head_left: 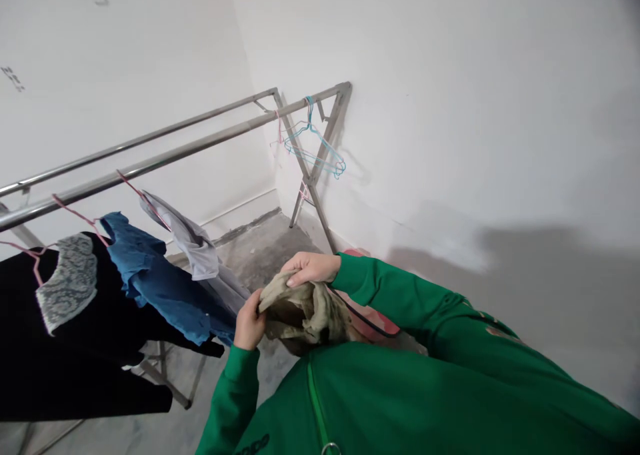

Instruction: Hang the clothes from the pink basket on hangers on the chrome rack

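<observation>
A crumpled olive-khaki garment (327, 312) hangs from both my hands, close in front of my body. My left hand (249, 322) pinches its edge on the left side. Higher up and to the right, my right hand (311, 268) grips the same edge, thumb on top. Between the hands the fabric gapes into a dark opening; its lower part is hidden by my green jacket. Just left of my left hand hang a white-grey garment (205, 252) and a blue shirt (155, 272), each on a pink hanger.
A metal drying rack (195, 145) runs along the left, with a black top (115, 335) with a lace collar near its close end. Blue wire hangers (315, 142) hang at the far end. Something pink and red (370, 318) lies below my right sleeve. White walls (450, 108) stand behind.
</observation>
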### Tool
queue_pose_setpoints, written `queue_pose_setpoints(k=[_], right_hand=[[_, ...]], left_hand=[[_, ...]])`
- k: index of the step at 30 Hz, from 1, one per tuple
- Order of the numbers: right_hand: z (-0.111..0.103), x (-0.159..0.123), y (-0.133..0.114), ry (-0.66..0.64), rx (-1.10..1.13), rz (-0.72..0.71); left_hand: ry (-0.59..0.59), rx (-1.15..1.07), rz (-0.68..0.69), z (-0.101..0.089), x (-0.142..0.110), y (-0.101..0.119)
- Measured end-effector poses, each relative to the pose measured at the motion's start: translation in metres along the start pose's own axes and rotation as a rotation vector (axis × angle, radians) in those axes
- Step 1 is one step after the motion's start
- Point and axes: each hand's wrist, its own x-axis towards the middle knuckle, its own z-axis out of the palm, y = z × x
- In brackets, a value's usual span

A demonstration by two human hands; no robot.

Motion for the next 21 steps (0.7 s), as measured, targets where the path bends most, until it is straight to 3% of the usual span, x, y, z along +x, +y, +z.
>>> queue_pose_setpoints(k=[3,5,8,12,14,16,19,21], right_hand=[[-0.018,-0.002,-0.004,0.056,0.012,0.053],[-0.030,0.000,-0.005,0.069,0.012,0.067],[-0.045,0.004,-0.009,0.063,-0.041,0.048],[-0.057,0.011,-0.021,0.000,-0.127,0.011],[-0.058,0.019,-0.027,-0.034,-0.163,-0.039],[-0.054,0.027,-0.032,-0.081,-0.227,-0.095],[-0.052,0.038,-0.039,-0.186,-0.461,-0.143],[-0.063,0.041,-0.046,-0.140,-0.682,-0.237]], left_hand=[[0.086,-0.075,-0.106,-0.007,-0.017,-0.011],[0.081,-0.160,-0.188,-0.013,-0.028,-0.008],[-0.031,-0.324,-0.284,-0.023,-0.040,0.012],[-0.196,-0.399,-0.269,-0.041,-0.044,0.042],[-0.192,-0.371,-0.293,-0.048,-0.040,0.051],[-0.010,-0.297,-0.330,-0.052,-0.034,0.054],[0.455,-0.199,-0.359,-0.051,-0.028,0.055],[0.658,-0.276,-0.381,-0.046,-0.026,0.059]])
